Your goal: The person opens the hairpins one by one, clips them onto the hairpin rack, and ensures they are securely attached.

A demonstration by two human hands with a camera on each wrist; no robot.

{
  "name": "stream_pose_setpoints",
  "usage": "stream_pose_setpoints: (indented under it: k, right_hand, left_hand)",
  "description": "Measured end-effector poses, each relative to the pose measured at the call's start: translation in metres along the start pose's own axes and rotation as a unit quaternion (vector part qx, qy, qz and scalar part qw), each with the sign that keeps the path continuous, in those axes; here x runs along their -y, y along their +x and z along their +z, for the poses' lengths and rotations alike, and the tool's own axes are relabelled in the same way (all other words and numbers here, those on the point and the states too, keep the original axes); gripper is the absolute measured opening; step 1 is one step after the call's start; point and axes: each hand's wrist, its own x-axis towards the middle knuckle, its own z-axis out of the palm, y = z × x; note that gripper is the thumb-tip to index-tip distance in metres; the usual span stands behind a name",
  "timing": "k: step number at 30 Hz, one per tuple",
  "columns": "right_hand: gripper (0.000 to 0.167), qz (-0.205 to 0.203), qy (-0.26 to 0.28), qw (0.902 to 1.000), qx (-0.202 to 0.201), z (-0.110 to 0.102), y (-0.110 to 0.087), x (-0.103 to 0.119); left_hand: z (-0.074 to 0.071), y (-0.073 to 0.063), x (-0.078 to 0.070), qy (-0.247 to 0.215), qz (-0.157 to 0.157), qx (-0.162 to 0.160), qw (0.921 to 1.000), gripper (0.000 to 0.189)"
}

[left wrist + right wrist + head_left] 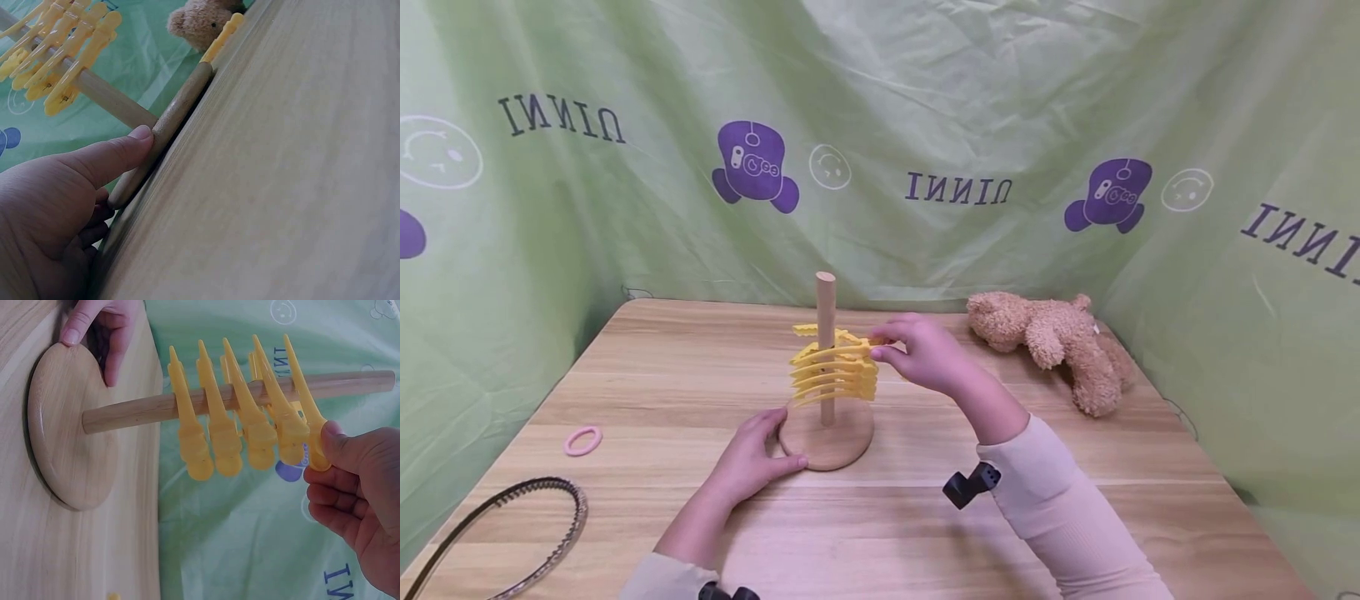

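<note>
A wooden stand has a round base (826, 446) and an upright post (826, 300). Several yellow hair clips (212, 434) sit across the post in a row, one above another. My right hand (925, 354) pinches the wide end of the topmost yellow hair clip (303, 387) between thumb and fingers; this clip lies across the post, its grip on the wood hard to tell. At the base's left side, my left hand (756, 454) holds the rim, thumb (140, 134) on the edge and the other fingers partly hidden beside it.
A brown teddy bear (1060, 342) lies at the back right. On the left are a pink ring (583, 441) and a dark toothed headband (576, 508). Another yellow piece (225, 37) shows beyond the base in the left wrist view. Green printed cloth (880, 233) surrounds the table.
</note>
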Motion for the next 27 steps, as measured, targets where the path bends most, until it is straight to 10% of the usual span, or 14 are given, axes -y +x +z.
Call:
stream_pose_setpoints:
  k: [27]
  right_hand:
    - [0.022, -0.010, -0.018, 0.9996, -0.016, 0.0004, -0.0005, 0.0027]
  left_hand:
    - [-0.0017, -0.0009, -0.0011, -0.006, -0.006, 0.008, 0.9999, 0.090]
